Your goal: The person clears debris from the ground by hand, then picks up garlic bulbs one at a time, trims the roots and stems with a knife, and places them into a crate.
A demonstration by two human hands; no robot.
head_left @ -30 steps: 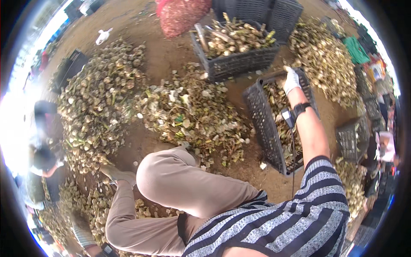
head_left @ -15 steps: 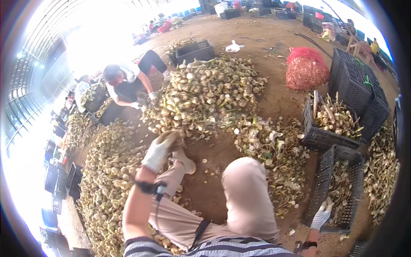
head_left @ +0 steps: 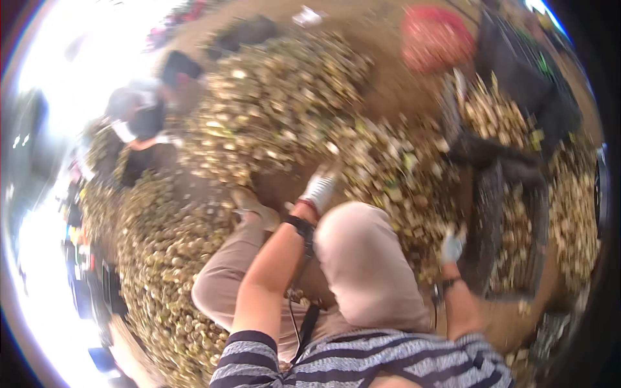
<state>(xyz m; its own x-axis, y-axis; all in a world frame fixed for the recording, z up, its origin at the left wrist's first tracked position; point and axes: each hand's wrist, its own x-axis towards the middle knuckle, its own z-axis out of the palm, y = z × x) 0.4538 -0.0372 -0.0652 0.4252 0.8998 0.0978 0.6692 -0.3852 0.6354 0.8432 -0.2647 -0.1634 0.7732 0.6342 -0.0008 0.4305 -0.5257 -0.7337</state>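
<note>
Head view: loose, pale-flecked garlic heap (head_left: 398, 184) left of ribbed black crate (head_left: 485, 236);
Left grip (head_left: 320, 187): knit-gloved, near heap; opening, hold cannot be told;
Right grip (head_left: 454, 246): gloved, between heap and crate; likewise blurred, cannot tell

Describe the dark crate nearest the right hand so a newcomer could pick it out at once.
Find the red mesh sack near the top right, then drop to the heaped crate below it. The dark crate sits directly below that, just right of the gloved right hand. Unlike the heaped crate, it shows a broad, bare left side.
</note>
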